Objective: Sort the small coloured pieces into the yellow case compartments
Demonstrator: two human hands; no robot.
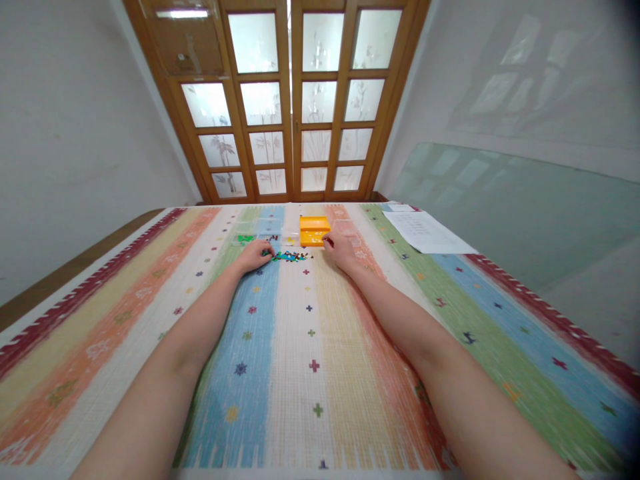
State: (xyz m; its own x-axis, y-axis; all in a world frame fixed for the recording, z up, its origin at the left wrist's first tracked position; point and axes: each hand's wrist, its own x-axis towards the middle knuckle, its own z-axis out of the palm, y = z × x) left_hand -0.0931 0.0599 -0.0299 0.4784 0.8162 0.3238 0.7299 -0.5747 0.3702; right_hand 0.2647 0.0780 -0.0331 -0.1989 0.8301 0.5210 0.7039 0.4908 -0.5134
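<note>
Your two hands are apart from each other, both over the far half of the table, around the middle of its width. Your left hand is curled, its fingertips at the left end of a pile of small mixed pieces in blue, green, dark red and other colours; you may or may not have one gripped, which cannot be told at this size. Your right hand has its fingertips drawn together at the near right corner of a yellow case; a dark spot shows at them, but whether it is a held piece cannot be told.

The pile lies loose on the striped tablecloth, between your hands and on the near side of the yellow case. The case lies open towards the table's far edge, pale patches showing in its near part. Left of it is a clear tray with green pieces near its left end. Another clear tray lies just beyond your right hand.

Printed sheets lie by the table's far right corner. Past the far edge stand wooden doors with frosted panes; past the right edge, a pale green panel
</note>
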